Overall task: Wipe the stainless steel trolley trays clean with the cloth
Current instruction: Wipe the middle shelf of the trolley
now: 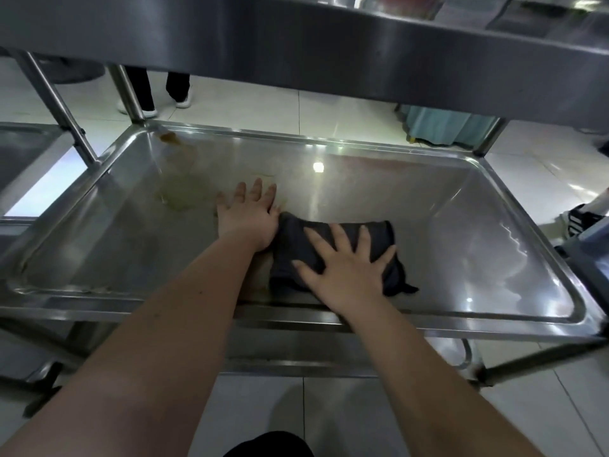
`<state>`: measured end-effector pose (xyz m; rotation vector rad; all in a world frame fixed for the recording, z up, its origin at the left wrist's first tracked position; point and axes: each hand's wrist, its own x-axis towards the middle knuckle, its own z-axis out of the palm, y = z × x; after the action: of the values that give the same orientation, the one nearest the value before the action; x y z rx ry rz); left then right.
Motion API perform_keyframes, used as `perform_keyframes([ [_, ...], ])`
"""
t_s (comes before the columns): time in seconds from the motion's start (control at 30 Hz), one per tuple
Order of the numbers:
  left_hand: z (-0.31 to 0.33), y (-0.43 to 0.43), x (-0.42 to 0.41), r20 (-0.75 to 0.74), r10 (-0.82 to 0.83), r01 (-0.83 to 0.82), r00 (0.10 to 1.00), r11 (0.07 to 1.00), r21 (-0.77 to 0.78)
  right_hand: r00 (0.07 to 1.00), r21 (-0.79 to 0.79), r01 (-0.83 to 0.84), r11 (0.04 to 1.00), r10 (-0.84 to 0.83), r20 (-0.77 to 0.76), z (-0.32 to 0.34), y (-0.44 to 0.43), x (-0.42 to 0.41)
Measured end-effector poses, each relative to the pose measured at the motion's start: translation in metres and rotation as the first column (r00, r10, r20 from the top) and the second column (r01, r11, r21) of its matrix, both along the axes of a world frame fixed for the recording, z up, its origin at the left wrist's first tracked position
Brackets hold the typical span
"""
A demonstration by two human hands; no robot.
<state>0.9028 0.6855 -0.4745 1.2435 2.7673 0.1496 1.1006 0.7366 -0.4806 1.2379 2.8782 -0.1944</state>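
Both hands lie flat, fingers spread, in the shiny stainless steel trolley tray (461, 232): right hand (349, 265) pressing the folded dark cloth (296, 245) near the front edge, left hand (247, 216) on bare steel beside it.

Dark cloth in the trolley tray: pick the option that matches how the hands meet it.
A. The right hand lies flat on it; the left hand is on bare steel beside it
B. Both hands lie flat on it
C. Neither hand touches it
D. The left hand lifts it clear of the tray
A: the right hand is spread flat on the dark cloth, while the left hand rests open on the tray floor just beside it.
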Motion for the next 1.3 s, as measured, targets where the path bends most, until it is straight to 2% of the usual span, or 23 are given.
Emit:
perform_keyframes([
  [0.13,0.001,-0.004,0.001,0.021,-0.001,0.001,1.000,1.000,0.009,1.000,-0.030,-0.014,0.999,0.015,0.014,0.002,0.003,0.010],
  [0.33,0.003,-0.002,0.003,0.019,0.002,-0.002,1.000,1.000,0.002,0.964,-0.085,0.264,0.961,-0.261,0.041,0.010,0.079,0.101],
  [0.43,0.001,-0.001,0.004,0.015,0.014,-0.014,1.000,1.000,0.015,0.944,-0.065,0.324,0.944,-0.319,0.085,0.011,0.085,0.118],
  [0.53,0.000,-0.003,0.003,0.008,0.020,-0.020,1.000,1.000,0.020,0.967,-0.054,0.252,0.966,-0.249,0.058,0.007,0.056,0.095],
  [0.67,0.001,-0.005,0.001,0.015,0.013,-0.014,1.000,1.000,0.018,0.999,-0.034,-0.020,0.999,0.021,0.030,0.002,-0.013,0.038],
  [0.73,0.002,-0.007,0.002,0.017,0.013,-0.013,1.000,1.000,0.028,0.997,-0.053,-0.073,0.996,0.074,0.026,0.001,-0.027,0.025],
  [0.87,0.002,-0.007,0.005,0.024,0.003,-0.003,1.000,1.000,0.023,0.999,-0.065,-0.034,0.997,0.036,0.017,0.001,-0.001,0.058],
  [1.03,0.002,-0.006,0.008,0.025,0.015,-0.016,1.000,1.000,0.024,0.959,-0.115,0.280,0.953,-0.273,0.070,0.012,0.069,0.142],
  [1.1,0.003,-0.005,0.009,0.022,0.020,-0.020,1.000,0.999,0.029,0.939,-0.115,0.336,0.935,-0.322,0.122,0.013,0.076,0.152],
  [1.2,0.003,-0.006,0.009,0.022,0.022,-0.023,1.000,0.999,0.023,0.949,-0.100,0.304,0.947,-0.292,0.116,0.011,0.057,0.128],
  [1.3,0.002,-0.008,0.006,0.038,0.009,-0.010,0.999,1.000,0.016,0.988,-0.078,0.140,0.987,-0.135,0.070,0.009,0.007,0.077],
])
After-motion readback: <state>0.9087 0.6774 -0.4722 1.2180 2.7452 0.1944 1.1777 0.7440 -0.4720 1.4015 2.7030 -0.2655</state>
